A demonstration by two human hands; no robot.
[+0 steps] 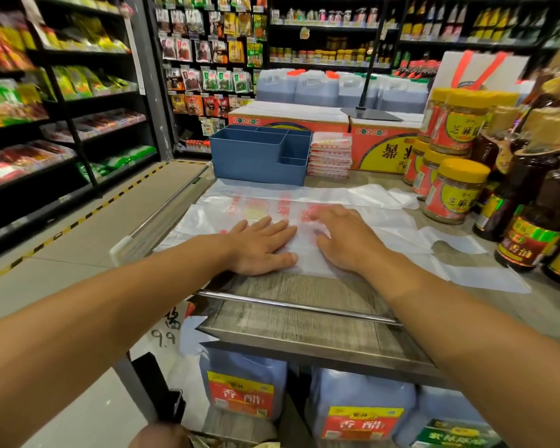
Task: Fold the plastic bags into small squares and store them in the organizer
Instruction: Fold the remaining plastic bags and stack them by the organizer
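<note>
Organizer (pixel 259 155): blue, compartmented, at the far left of the surface (pixel 304 308), with no bags visible inside. A stack of folded bags (pixel 329 155) stands just to its right. Plastic bag (pixel 353 197): spread flat on the surface, near edge toward the person. Left hand (pixel 259 245) and right hand (pixel 343 236): palms down on the bag, side by side, fingers straight; each grip is released, pressing only, probably to flatten the film before folding. Jars (pixel 456 192) stand at the right.
</note>
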